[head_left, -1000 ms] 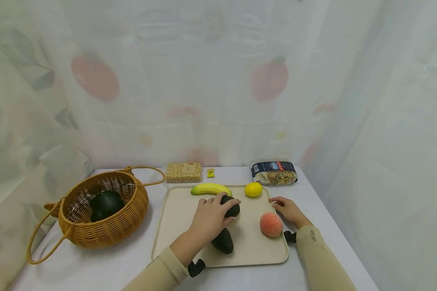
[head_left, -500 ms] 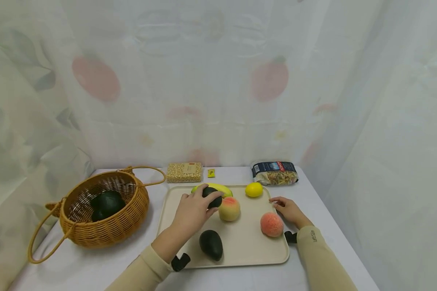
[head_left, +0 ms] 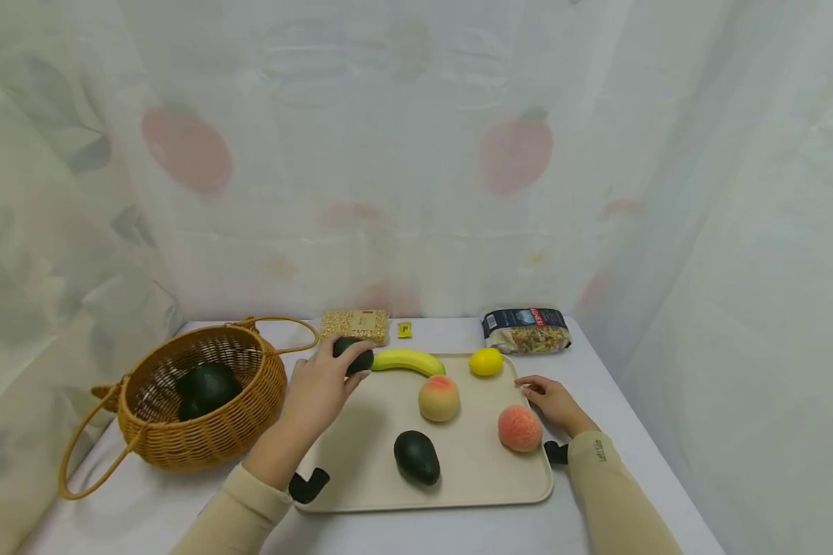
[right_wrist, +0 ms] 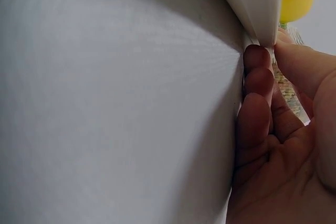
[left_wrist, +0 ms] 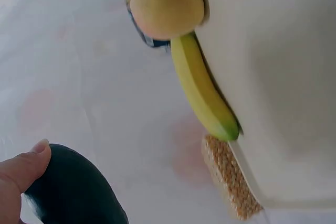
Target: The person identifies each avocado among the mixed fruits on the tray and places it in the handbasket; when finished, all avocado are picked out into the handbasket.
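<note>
Above the tray's far left corner, my left hand (head_left: 317, 388) grips a dark green avocado (head_left: 352, 354), which also shows in the left wrist view (left_wrist: 73, 187). A second avocado (head_left: 417, 458) lies near the front of the cream tray (head_left: 472, 482). My right hand (head_left: 554, 403) is at the tray's right edge; in the right wrist view its thumb (right_wrist: 302, 64) and fingertips pinch the rim. On the tray lie a yellow-green banana (head_left: 409, 360), a pale peach (head_left: 439, 398), a pinkish-red peach (head_left: 520, 428) and a lemon (head_left: 486, 362).
A wicker basket (head_left: 208, 443) with dark green produce (head_left: 210, 388) inside stands left of the tray. Behind the tray are a pack of grain (head_left: 364, 324), a small yellow packet (head_left: 405, 330) and a bag of pasta (head_left: 526, 331). Printed curtains (head_left: 389, 154) surround the table.
My left hand has lifted the avocado off the pale peach's side and carried it left across the tray, uncovering the peach. The other avocado has shifted slightly. My right hand stays put.
</note>
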Tool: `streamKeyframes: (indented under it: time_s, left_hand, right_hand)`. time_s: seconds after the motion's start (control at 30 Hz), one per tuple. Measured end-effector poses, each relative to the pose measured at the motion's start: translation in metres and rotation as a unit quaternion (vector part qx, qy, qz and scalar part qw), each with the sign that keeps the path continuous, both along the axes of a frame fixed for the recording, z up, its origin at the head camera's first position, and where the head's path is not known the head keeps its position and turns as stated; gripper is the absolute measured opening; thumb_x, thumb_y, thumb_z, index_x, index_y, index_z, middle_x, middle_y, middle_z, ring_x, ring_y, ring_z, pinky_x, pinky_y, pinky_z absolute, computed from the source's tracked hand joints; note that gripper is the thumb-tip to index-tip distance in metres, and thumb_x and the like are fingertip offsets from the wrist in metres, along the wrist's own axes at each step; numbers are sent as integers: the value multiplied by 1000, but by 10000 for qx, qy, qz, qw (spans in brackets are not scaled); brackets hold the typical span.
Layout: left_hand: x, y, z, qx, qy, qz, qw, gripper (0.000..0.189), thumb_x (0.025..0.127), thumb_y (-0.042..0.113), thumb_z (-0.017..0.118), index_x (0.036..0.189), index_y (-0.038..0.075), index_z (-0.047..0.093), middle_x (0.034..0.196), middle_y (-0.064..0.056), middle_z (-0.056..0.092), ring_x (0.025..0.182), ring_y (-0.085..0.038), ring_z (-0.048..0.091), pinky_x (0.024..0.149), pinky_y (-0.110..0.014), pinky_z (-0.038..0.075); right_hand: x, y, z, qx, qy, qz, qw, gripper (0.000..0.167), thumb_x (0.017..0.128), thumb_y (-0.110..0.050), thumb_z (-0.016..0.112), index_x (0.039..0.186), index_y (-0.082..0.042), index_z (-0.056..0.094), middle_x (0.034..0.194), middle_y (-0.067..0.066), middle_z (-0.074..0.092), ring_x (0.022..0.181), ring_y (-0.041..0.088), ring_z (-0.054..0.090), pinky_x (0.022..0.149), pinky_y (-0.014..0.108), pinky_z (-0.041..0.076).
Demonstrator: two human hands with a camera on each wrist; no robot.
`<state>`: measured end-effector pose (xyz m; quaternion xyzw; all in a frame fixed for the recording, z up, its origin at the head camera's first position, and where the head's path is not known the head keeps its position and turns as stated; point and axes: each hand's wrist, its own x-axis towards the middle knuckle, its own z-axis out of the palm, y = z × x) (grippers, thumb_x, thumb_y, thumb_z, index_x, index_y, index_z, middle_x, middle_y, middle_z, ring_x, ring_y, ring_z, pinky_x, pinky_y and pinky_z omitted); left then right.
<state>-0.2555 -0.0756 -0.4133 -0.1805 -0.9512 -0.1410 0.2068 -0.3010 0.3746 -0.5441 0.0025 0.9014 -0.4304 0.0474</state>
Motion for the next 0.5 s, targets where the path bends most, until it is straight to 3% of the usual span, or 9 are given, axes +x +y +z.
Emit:
streamKeyframes:
  time_s: [0.13,0.27,0.5]
  left_hand:
    - [-2,-17,6,55,39,150,9999,49,98,34,77,143,35,59,142,-30,52,77,-44,71,81,-63,52]
    - [-2,-31,11,68,78,299,9995,49,99,33,75,144,30,58,143,-32,51,85,-49,71,80,-64,51]
    - [-3,-61,14,139,3,582,9982,52,101,32,73,149,29,53,144,-33,47,83,-50,69,78,-66,49]
  right_hand:
    - [0,1,0,27,4,-18,10000,27,107,-9,61,132,-4,69,116,13,69,104,27,59,97,48,47]
    - [0,0,1,19,13,-17,10000,27,107,-9,61,131,-4,69,114,12,69,101,26,59,95,45,47]
    - [0,0,1,10,12,-4,10000,27,107,-10,61,131,-3,69,113,14,69,101,27,58,94,45,47]
